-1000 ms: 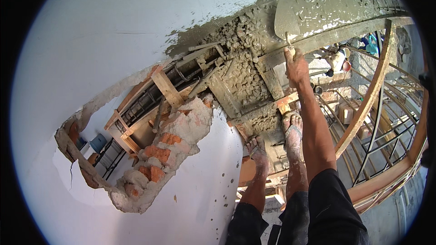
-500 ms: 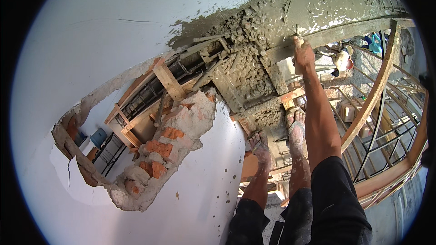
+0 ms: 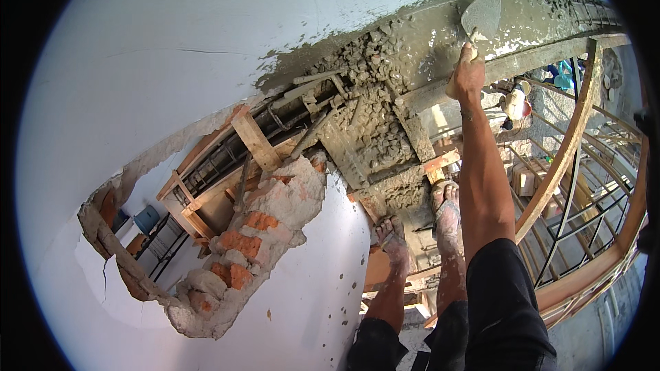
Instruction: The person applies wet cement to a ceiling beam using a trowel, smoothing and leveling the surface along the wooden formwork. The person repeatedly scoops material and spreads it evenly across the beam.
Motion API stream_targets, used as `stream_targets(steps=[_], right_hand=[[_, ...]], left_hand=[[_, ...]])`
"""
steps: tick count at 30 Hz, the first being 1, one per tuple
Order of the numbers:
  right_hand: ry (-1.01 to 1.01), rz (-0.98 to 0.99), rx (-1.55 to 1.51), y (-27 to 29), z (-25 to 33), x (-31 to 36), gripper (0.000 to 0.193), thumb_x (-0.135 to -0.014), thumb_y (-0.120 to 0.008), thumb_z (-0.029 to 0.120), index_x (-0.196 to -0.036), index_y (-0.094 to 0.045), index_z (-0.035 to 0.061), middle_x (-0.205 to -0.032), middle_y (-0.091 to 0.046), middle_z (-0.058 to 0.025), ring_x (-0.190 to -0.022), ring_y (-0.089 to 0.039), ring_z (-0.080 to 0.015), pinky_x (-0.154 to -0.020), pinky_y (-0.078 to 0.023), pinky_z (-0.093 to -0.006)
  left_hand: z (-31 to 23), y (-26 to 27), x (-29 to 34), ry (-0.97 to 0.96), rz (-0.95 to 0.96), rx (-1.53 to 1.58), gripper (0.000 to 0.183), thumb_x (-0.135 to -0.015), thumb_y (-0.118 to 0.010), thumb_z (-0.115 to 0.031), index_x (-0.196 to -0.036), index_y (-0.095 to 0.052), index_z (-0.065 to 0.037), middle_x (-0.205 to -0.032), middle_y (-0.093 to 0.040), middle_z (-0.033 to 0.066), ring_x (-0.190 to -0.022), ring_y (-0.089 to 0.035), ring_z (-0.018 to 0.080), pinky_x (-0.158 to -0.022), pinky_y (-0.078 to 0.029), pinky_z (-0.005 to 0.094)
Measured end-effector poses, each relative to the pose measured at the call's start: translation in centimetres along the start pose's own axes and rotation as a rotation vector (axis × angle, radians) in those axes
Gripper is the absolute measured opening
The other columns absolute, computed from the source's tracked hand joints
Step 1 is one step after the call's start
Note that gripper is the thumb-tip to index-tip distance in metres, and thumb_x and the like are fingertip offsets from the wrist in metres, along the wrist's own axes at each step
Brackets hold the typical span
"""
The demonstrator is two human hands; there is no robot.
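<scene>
My right hand [image 3: 469, 81] is closed round the handle of a trowel [image 3: 483, 14], arm stretched far forward. The trowel's broad, grey, mortar-smeared blade points away from me, over the wet concrete [image 3: 433, 45] along the white wall; whether it touches the surface I cannot tell. Smoother, shiny concrete lies round the blade, and a lumpy, stony heap [image 3: 375, 120] lies to its left. Just below the hand runs the wooden formwork board [image 3: 515, 65] that edges the concrete. My left hand is out of view.
My bare feet stand on a narrow, splattered ledge. At left, a broken brick edge [image 3: 244, 244] borders a hole in the white wall [image 3: 172, 0]; rebar [image 3: 206, 161] and wooden braces [image 3: 256, 130] lie beyond. At right, a curved timber [image 3: 567, 144] and metal bars span a drop, with a person below.
My right hand has moved slightly right and forward. The trowel blade, hard to make out against the concrete before, now shows plainly.
</scene>
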State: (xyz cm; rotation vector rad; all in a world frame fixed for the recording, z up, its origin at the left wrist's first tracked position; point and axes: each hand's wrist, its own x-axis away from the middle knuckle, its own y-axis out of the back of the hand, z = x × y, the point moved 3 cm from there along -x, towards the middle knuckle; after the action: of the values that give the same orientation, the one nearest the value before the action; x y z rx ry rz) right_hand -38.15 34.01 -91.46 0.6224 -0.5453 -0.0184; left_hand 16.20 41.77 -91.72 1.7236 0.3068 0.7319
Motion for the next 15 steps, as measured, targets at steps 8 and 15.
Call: stream_targets(steps=[8, 15], right_hand=[[-0.133, 0.141, -0.216, -0.3, -3.2, -0.2, 0.057, -0.104, -0.049, 0.049, -0.104, -0.058, -0.0071, -0.074, -0.064, -0.0163, -0.061, -0.066, -0.0271, -0.056, -0.052, -0.0393], [0.026, 0.383, -0.020, -5.1, 0.0, 9.9, 0.060, -0.105, -0.049, 0.047, -0.133, -0.050, -0.0063, -0.117, -0.064, -0.0321, -0.112, -0.064, -0.0412, -0.097, -0.049, -0.0438]], left_hand=[[0.4, -1.1, 1.0, 0.032, 0.008, -0.020, 0.049, -0.095, -0.050, -0.010, -0.143, -0.046, -0.007, -0.139, -0.050, 0.0214, -0.132, -0.047, 0.0411, -0.114, -0.033, 0.0590], [0.0, -0.1, 0.3, -0.012, -0.058, -0.088, 0.041, -0.096, -0.050, -0.015, -0.136, -0.051, -0.007, -0.134, -0.054, 0.0212, -0.124, -0.053, 0.0409, -0.109, -0.038, 0.0565]])
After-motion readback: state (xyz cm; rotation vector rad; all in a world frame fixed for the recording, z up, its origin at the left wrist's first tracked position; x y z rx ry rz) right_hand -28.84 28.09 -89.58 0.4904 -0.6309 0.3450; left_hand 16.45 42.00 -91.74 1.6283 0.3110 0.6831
